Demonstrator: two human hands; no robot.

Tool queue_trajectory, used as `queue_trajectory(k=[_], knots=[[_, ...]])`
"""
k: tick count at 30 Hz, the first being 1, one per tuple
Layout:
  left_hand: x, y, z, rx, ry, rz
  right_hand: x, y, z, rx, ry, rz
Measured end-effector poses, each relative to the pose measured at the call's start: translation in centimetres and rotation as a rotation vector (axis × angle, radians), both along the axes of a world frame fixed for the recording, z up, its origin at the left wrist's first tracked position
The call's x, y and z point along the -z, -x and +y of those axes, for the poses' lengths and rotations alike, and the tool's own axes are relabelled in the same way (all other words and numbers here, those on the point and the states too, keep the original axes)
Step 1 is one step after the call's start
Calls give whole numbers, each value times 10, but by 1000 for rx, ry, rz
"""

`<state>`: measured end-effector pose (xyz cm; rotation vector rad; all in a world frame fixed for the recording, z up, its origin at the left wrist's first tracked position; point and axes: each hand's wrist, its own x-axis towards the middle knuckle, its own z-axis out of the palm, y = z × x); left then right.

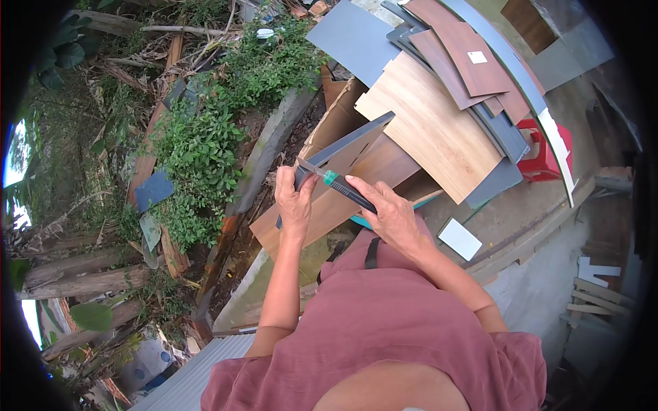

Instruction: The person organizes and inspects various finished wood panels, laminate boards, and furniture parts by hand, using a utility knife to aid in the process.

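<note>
Grey laminate strip [356, 137] is held at the centre of the view, slanting from the left hand [295, 200] toward 1 o'clock above a stack of wood-grain boards [432, 130]. Its lower end is clasped by the closed left fingers. A utility knife [340, 185] is gripped tightly in the right hand [392, 214], its blade aimed toward 10 o'clock across the strip. No severed offcut can be seen, so the cut is judged barely started.
</note>
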<state>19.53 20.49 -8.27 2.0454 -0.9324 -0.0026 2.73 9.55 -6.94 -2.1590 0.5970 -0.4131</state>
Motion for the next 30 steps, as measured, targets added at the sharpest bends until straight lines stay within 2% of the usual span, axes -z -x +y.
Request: queue_trajectory(k=[7, 9, 11, 13, 15, 17, 19, 20, 21, 23, 30], knots=[[8, -8, 24, -79, -15, 95, 39, -4, -36, 2, 154, 81], [13, -12, 34, -120, -6, 110, 57, -6, -56, 55, 204, 235], [18, -15, 47, -143, -6, 130, 92, -8, -81, 130, 184, 266], [21, -15, 61, -234, 42, 358, 117, -11, -107, 212, 200, 331], [20, -19, 75, -247, 11, 371, 173, -7, -137, 216, 183, 352], [16, -22, 86, -279, 51, 455, 191, -14, -149, 224, 160, 374], [17, -27, 101, -307, 51, 451, 171, -28, -152, 228, -965, 255], [17, -30, 110, -334, 35, 496, 152, -36, -145, 183, -1045, 227], [19, -33, 117, -360, 22, 540, 147, -43, -137, 194, -1060, 230], [27, -39, 129, -361, 7, 510, 144, -53, -127, -26, -1081, 166], [40, -37, 148, -415, -69, 457, 194, -49, -90, -122, -852, 210]])
